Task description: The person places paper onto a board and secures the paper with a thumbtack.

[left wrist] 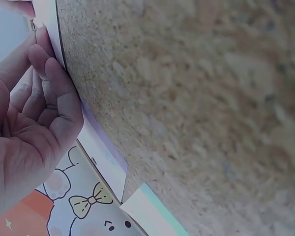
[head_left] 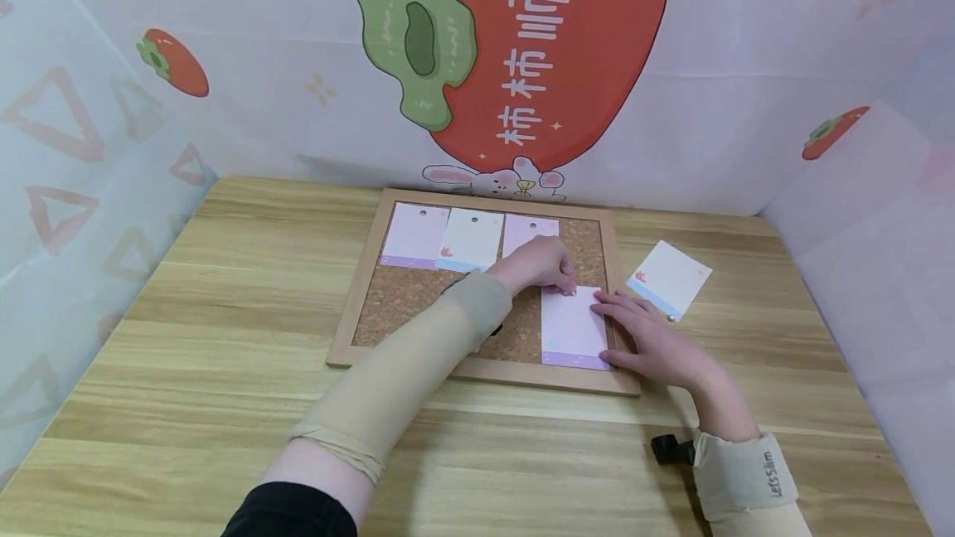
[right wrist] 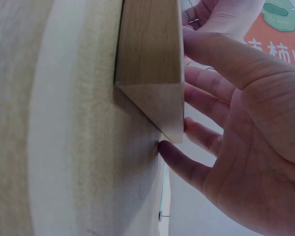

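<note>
A wood-framed cork board (head_left: 477, 369) lies on the table. At its lower right is a lilac note card (head_left: 573, 326) with a purple bottom band. My left hand (head_left: 543, 262) reaches across the board and pinches a small shiny thumbtack (head_left: 574, 293) at this card's top edge. The curled left fingers (left wrist: 59, 93) also show in the left wrist view. My right hand (head_left: 652, 340) rests with spread fingers on the card's right edge and the board's frame. In the right wrist view its fingers (right wrist: 211, 54) lie along the wooden frame (right wrist: 150, 44).
Two lilac cards (head_left: 412, 237) (head_left: 522, 230) and a white card (head_left: 473, 240) are tacked along the board's top. Right of the board, a loose white card (head_left: 669, 278) lies on the table (head_left: 194, 338) with a tack (head_left: 671, 318) by its lower corner. A printed backdrop (head_left: 269, 114) stands behind.
</note>
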Available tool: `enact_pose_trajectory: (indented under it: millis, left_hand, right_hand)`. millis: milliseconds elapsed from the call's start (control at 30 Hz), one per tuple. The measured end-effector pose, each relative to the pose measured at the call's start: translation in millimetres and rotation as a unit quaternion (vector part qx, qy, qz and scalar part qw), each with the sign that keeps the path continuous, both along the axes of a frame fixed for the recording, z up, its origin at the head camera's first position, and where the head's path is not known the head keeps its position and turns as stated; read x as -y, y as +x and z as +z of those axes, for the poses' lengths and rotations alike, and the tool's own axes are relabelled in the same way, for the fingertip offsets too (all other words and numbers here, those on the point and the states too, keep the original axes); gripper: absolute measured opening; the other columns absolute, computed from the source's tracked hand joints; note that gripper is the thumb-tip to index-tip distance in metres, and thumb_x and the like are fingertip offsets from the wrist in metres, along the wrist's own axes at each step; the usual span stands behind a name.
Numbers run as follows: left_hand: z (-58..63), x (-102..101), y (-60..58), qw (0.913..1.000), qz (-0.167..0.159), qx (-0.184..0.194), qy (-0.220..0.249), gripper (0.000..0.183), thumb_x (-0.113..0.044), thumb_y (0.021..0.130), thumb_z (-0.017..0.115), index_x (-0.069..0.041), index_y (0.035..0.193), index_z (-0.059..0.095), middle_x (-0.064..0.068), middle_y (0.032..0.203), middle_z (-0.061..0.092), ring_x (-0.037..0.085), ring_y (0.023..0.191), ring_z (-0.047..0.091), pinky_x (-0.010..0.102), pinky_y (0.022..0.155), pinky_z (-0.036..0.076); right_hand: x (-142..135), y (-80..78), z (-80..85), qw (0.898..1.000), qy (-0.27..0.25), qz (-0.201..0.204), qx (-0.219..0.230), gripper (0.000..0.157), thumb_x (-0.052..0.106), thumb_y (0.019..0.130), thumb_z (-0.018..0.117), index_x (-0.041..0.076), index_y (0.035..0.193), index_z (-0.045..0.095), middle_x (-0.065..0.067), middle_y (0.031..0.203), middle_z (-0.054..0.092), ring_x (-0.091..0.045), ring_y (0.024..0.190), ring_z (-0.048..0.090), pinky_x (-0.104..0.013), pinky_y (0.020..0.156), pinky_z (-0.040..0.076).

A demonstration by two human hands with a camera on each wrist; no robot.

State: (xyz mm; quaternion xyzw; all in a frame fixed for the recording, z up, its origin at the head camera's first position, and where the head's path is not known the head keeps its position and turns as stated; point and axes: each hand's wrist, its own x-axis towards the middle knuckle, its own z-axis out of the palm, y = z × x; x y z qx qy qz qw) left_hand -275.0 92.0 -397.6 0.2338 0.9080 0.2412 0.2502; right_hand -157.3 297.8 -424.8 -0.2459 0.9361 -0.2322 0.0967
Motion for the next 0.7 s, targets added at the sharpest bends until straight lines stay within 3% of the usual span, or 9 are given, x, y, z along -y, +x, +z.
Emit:
enact_pose_trajectory:
  millis: [333, 700]
  left_hand:
    - [4.2, -2.0, -0.2, 0.9998, -0.011, 0.012, -0.014, 0.027, -0.022, 0.093, 0.072, -0.014, 0.068, 0.070, -0.005, 0.060, 0.053, 0.009, 0.060, 0.049, 0.021, 0.058, 0.039]
    - [1.9, -5.5, 3.0, 0.9985, -0.017, -0.035, -0.038, 0.018, -0.024, 0.092, 0.073, -0.012, 0.078, 0.073, -0.006, 0.067, 0.056, 0.008, 0.061, 0.048, 0.018, 0.056, 0.037]
  right_hand:
    - [0.2, 0.3, 0.0, 1.000, 0.000, 0.002, -0.005, 0.063, 0.022, 0.091, 0.073, 0.001, 0.144, 0.048, -0.021, 0.158, 0.037, -0.051, 0.145, 0.026, -0.068, 0.114, 0.025]
    - [0.4, 0.6, -0.1, 1.000, -0.001, 0.006, -0.009, 0.062, 0.022, 0.091, 0.073, 0.001, 0.144, 0.048, -0.022, 0.158, 0.037, -0.051, 0.145, 0.027, -0.068, 0.114, 0.026]
